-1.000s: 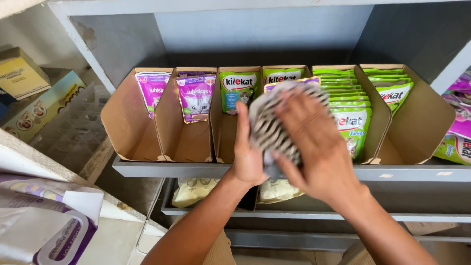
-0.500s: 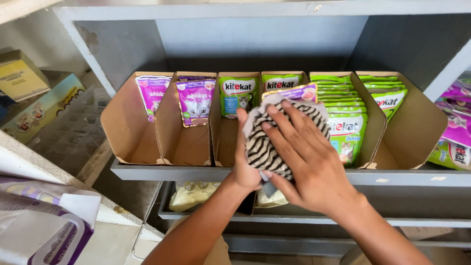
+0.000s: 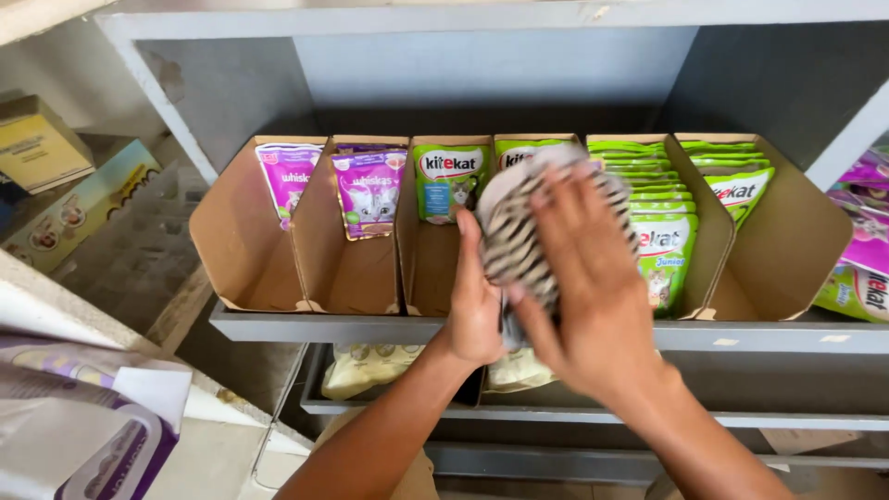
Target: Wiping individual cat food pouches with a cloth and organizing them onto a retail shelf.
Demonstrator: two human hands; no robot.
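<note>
Both my hands hold a black-and-white striped cloth [image 3: 512, 231] in front of a grey shelf [image 3: 306, 324]. My left hand [image 3: 474, 301] grips its lower left side from behind. My right hand [image 3: 593, 287] lies spread over its front, fingers pointing up. Behind the cloth stand open cardboard display boxes [image 3: 243, 243] with pet food pouches: purple ones [image 3: 370, 190] at left, a teal one [image 3: 450, 181] in the middle, green ones [image 3: 662, 241] at right. The cloth hides part of the middle boxes.
A lower shelf [image 3: 370, 407] holds pale yellow pouches [image 3: 363, 366]. Purple pouches [image 3: 866, 241] sit at the far right. Boxes [image 3: 42, 148] stand at the left, and a white-and-purple package [image 3: 83, 435] lies at the lower left.
The cloth and both hands dropped slightly toward the shelf edge, then rose again in front of the middle boxes. My right hand's fingers have spread wider over the cloth.
</note>
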